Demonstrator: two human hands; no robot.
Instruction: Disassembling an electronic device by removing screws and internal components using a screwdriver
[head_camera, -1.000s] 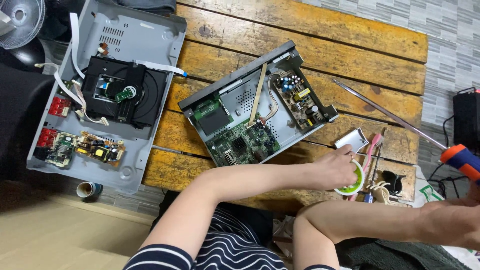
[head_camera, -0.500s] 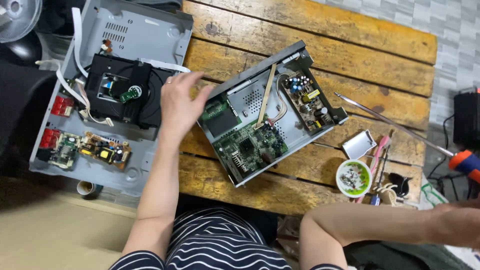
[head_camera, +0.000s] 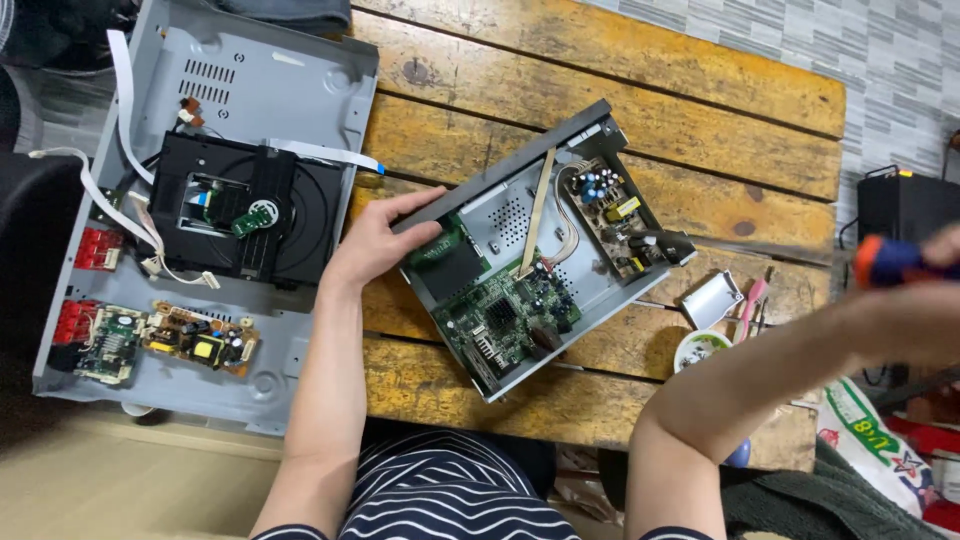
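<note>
My left hand (head_camera: 378, 240) grips the left corner of a small opened grey electronics chassis (head_camera: 537, 250) lying tilted on the wooden table (head_camera: 600, 110). Inside it are a green circuit board (head_camera: 505, 315), a flat ribbon cable and a brown power board (head_camera: 607, 208). My right hand (head_camera: 915, 310) is raised at the right edge, blurred, shut on a screwdriver with an orange and blue handle (head_camera: 890, 260); its long shaft (head_camera: 760, 250) reaches left toward the chassis.
A larger opened grey player case (head_camera: 200, 210) with a black disc drive (head_camera: 245, 205) and circuit boards lies to the left. A small white bowl (head_camera: 700, 348), a metal plate (head_camera: 710, 298) and pink tweezers sit at the table's right. A black box (head_camera: 905, 205) stands on the floor.
My left hand went from the white bowl to the small chassis and now holds its left corner. My right hand lifted the screwdriver and swung its shaft toward the chassis.
</note>
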